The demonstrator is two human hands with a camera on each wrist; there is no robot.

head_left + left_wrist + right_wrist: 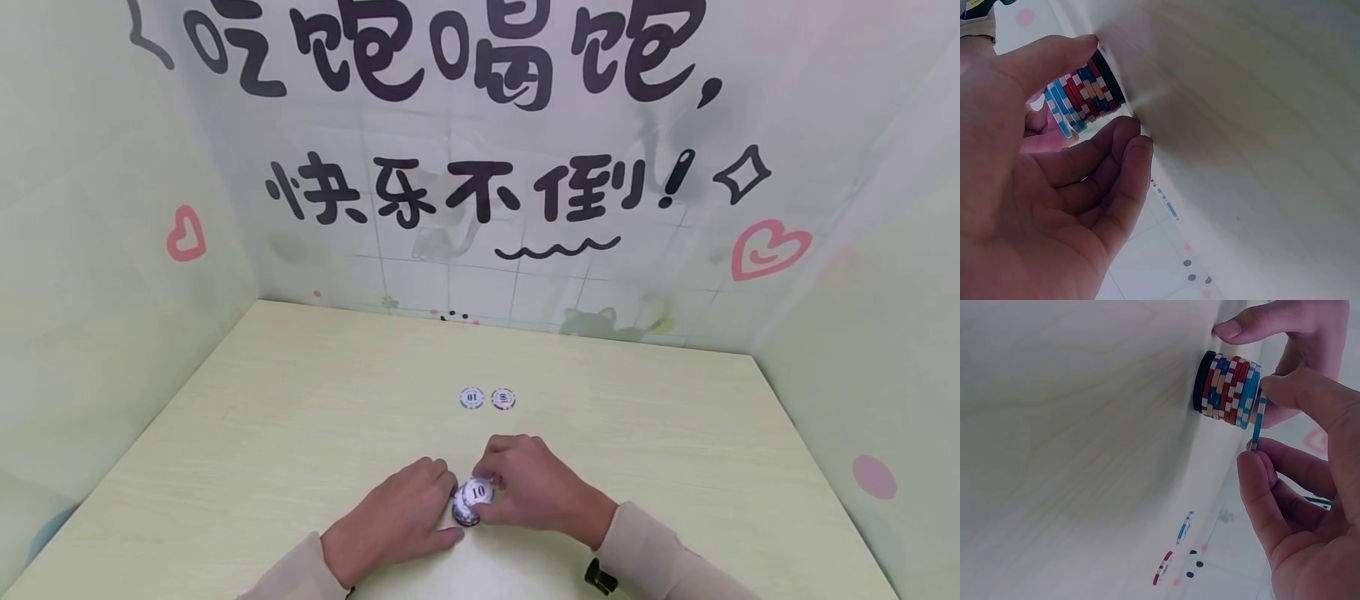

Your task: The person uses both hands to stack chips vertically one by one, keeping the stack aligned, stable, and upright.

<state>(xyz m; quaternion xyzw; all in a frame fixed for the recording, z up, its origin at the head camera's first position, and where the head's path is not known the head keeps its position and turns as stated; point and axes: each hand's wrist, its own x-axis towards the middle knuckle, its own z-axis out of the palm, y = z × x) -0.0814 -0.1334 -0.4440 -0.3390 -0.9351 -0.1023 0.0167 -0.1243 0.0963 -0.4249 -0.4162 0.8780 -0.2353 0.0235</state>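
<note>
A short stack of poker chips [1230, 387] with striped edges in blue, red and white stands on the table, a dark round piece [1204, 382] at its bottom. My right hand [534, 483] pinches one blue-and-white chip [1260, 419] marked 10 between thumb and fingertips. In the head view this chip overlaps the top of the stack, shifted a little right. My left hand [405, 515] curves loosely round the stack's left side, the thumb [1054, 56] in front and the fingers behind. Farther back two chips lie flat side by side, a blue-edged 10 [472, 397] and a red-edged one [503, 398].
The pale wooden table [315, 383] meets printed fabric walls at the back and both sides. The back wall [480, 125] carries large black lettering. A small black clip-like piece [600, 577] shows beneath the right sleeve [645, 546].
</note>
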